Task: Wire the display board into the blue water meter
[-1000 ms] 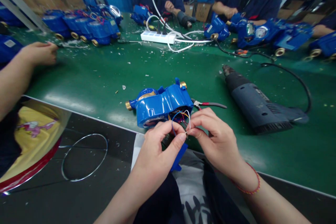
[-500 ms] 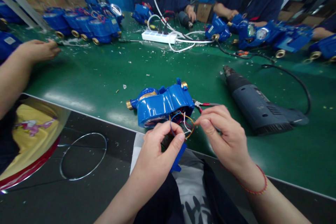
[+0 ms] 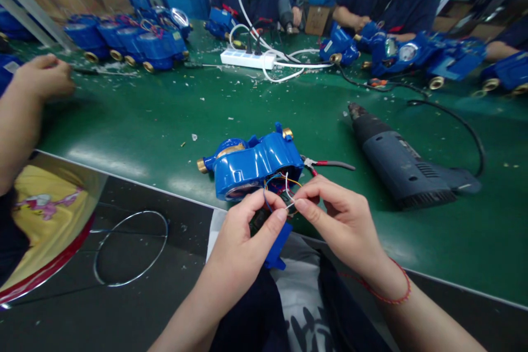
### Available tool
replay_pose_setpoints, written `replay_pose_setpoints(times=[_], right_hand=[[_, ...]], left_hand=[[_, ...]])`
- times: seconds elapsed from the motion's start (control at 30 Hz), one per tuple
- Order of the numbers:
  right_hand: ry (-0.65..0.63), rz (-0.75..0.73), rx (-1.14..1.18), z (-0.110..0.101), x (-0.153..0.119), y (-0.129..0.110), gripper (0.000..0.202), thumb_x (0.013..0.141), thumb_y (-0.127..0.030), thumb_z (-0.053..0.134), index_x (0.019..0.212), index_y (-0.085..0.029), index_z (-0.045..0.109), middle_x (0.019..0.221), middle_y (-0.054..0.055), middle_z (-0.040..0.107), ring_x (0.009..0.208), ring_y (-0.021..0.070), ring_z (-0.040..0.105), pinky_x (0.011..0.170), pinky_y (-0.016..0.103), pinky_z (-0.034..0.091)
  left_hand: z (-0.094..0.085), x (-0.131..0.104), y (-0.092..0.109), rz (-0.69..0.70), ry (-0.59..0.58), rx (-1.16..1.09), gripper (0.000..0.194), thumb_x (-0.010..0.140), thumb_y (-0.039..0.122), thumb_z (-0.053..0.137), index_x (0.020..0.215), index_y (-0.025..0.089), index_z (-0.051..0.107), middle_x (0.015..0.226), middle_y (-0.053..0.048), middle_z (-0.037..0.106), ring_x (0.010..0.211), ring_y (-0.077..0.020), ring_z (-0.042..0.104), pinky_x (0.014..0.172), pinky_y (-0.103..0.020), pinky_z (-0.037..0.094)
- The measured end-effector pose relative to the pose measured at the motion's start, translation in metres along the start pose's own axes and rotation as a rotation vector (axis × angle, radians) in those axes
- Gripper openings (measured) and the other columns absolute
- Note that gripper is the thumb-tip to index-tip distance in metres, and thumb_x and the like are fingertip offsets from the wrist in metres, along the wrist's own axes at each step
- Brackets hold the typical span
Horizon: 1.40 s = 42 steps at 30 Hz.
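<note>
A blue water meter with brass pipe ends lies on the green bench in front of me. Thin coloured wires come out of its open near side. My left hand pinches wires between thumb and forefinger, just below the opening. Close beside it, my right hand pinches a white wire at the left fingertips. A blue cover piece hangs under my left hand at the bench edge. Behind my right hand lie pliers with red and dark handles, near the meter's right end.
A dark heat gun rests to the right. A white power strip with cables sits mid-bench. Several blue meters stand at the back left, others at the back right. Co-workers sit opposite; a co-worker's arm reaches in from the left.
My right hand has moved left and down to meet my left fingertips, closing on the white wire. The co-worker's hand at the left has shifted left. A co-worker opposite has raised a heat gun.
</note>
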State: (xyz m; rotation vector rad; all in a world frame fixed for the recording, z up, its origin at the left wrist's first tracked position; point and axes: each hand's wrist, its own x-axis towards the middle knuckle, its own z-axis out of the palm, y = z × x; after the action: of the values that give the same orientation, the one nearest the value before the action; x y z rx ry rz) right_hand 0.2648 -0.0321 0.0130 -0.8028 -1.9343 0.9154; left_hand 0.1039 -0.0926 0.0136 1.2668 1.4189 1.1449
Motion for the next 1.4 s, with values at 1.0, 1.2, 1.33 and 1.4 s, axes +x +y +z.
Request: replay_pose_setpoints(times=[1.0, 1.2, 1.33, 1.4], right_hand=[[-0.008, -0.203, -0.08, -0.003, 0.018, 0.013, 0.013, 0.084, -0.005, 0.066, 0.081, -0.017, 0.07, 0.093, 0.003, 0.052, 0.09, 0.0131, 0.055, 0.078, 0.025, 0.048], [0.025, -0.145, -0.054, -0.001, 0.015, 0.013, 0.015, 0.085, -0.007, 0.065, 0.083, -0.02, 0.072, 0.087, 0.002, 0.054, 0.085, 0.0135, 0.056, 0.076, 0.027, 0.049], [0.061, -0.155, -0.066, 0.0, 0.011, 0.014, 0.015, 0.085, -0.008, 0.065, 0.089, -0.021, 0.072, 0.085, 0.002, 0.06, 0.083, 0.0141, 0.059, 0.075, 0.029, 0.049], [0.082, -0.201, -0.106, 0.0, 0.007, 0.014, 0.019, 0.087, -0.007, 0.062, 0.096, -0.021, 0.07, 0.086, 0.002, 0.065, 0.083, 0.0152, 0.061, 0.076, 0.031, 0.05]], left_hand=[[-0.003, 0.008, 0.005, -0.208, -0.004, -0.389, 0.01, 0.081, 0.029, 0.072, 0.086, 0.02, 0.073, 0.077, 0.002, 0.068, 0.07, -0.0108, 0.058, 0.065, -0.02, 0.043], [-0.002, 0.007, 0.007, -0.202, 0.036, -0.333, 0.012, 0.08, 0.03, 0.073, 0.087, 0.021, 0.076, 0.077, 0.001, 0.07, 0.072, -0.0134, 0.06, 0.066, -0.023, 0.043], [-0.002, 0.006, 0.006, -0.141, 0.073, -0.23, 0.009, 0.081, 0.028, 0.07, 0.085, 0.022, 0.077, 0.08, 0.0, 0.073, 0.073, -0.0146, 0.061, 0.069, -0.025, 0.045], [-0.001, 0.005, 0.005, -0.112, 0.082, -0.177, 0.01, 0.082, 0.028, 0.069, 0.085, 0.024, 0.078, 0.082, 0.0, 0.074, 0.075, -0.0155, 0.063, 0.072, -0.026, 0.046]])
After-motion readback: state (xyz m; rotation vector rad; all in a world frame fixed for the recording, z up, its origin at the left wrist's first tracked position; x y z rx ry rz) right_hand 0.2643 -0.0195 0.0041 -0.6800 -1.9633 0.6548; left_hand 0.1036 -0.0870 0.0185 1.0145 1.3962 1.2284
